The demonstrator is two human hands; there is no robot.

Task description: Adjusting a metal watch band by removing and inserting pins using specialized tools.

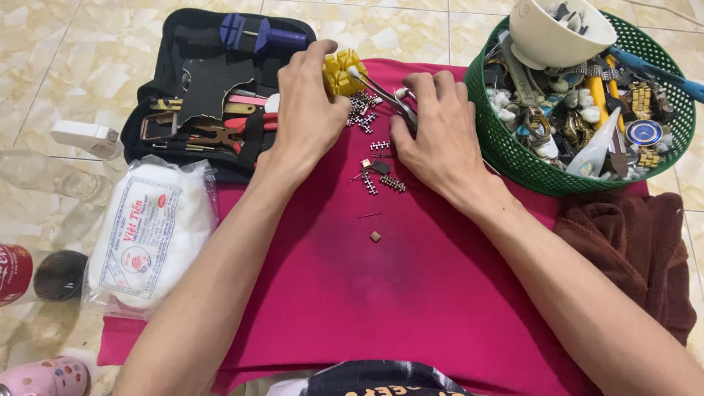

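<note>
My left hand (308,110) rests on the pink cloth (381,293) with its fingers on a small yellow slotted block (342,70). My right hand (436,136) grips metal tweezers (378,88) whose tips point at the block. Between and just below the hands lie several small metal watch-band links (381,172), thin pins and a tiny brown piece (375,236).
An open black tool case (213,95) with pliers and a blue tool lies at the left. A green basket (513,158) of watch parts with a white bowl (557,33) stands at the right. A bag of white cotton (150,231), cans, a bottle and a brown towel (631,249) surround the cloth.
</note>
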